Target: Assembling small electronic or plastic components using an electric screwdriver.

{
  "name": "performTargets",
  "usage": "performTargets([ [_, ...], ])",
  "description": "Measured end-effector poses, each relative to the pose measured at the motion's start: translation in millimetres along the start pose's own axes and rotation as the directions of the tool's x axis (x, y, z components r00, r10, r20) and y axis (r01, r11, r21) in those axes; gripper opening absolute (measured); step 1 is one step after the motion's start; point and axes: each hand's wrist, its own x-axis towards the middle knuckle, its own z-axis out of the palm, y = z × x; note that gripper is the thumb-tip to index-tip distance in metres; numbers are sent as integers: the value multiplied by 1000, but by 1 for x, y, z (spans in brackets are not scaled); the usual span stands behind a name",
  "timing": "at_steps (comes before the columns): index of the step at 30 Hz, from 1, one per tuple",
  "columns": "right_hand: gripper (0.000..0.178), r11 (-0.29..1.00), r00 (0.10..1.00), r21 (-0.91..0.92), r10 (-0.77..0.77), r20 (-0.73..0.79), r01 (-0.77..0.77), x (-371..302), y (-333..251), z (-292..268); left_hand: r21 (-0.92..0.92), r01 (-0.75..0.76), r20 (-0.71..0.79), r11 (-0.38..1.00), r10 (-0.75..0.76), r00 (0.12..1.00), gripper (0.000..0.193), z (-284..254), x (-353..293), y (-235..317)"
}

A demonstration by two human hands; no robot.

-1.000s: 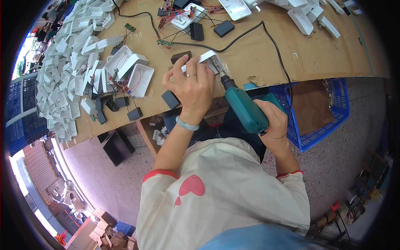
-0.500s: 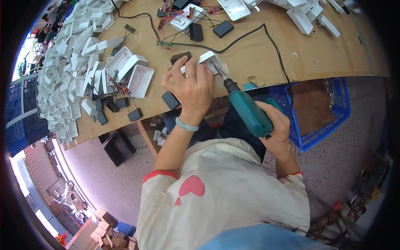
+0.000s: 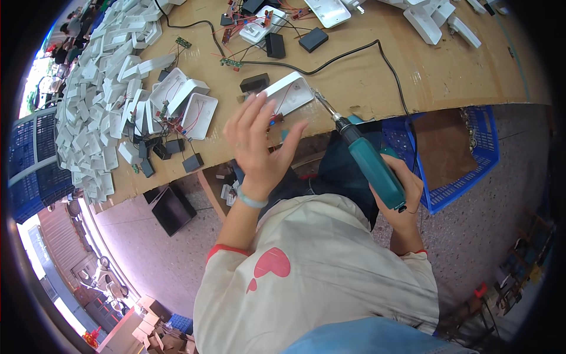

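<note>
A white plastic housing (image 3: 293, 94) lies on the table near its front edge, its hollow side up and a thin red wire inside. Over its lower left side is my left hand (image 3: 256, 138), fingers spread, holding nothing. My right hand (image 3: 408, 186) wraps round a green electric screwdriver (image 3: 375, 168). Its bit points up and left, and the tip is just right of the housing, apart from it. A black rectangular block (image 3: 254, 82) sits left of the housing. Beside my left fingers is a small red and blue part (image 3: 275, 120), partly hidden.
White housings (image 3: 88, 124) are heaped along the left. Wired black blocks (image 3: 160, 151) lie by the front edge. A black cable (image 3: 342, 54) crosses the table. More white housings (image 3: 423, 26) lie at the back right. A blue crate (image 3: 492, 156) stands below the right edge.
My left hand has let go of the white housing and opened, a little lower. The housing now rests flatter on the table. The screwdriver has drawn back from it, down and right.
</note>
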Motion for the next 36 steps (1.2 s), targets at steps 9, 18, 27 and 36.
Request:
performTargets([
  [9,32,999,999,31,41,-30,-40,-1,-4,1,-277,415,61,867,-415,908,42,-14,-13,-18],
  [18,33,999,998,28,42,-37,-41,-4,-3,-1,-322,186,4,928,-195,981,16,5,16,-18],
  [27,39,999,1000,34,11,15,-12,-6,7,6,-29,-46,194,999,51,980,16,16,15,-4],
  [36,42,998,997,-4,-57,46,57,4,16,20,231,-8,90,973,-13,996,17,30,12,10],
])
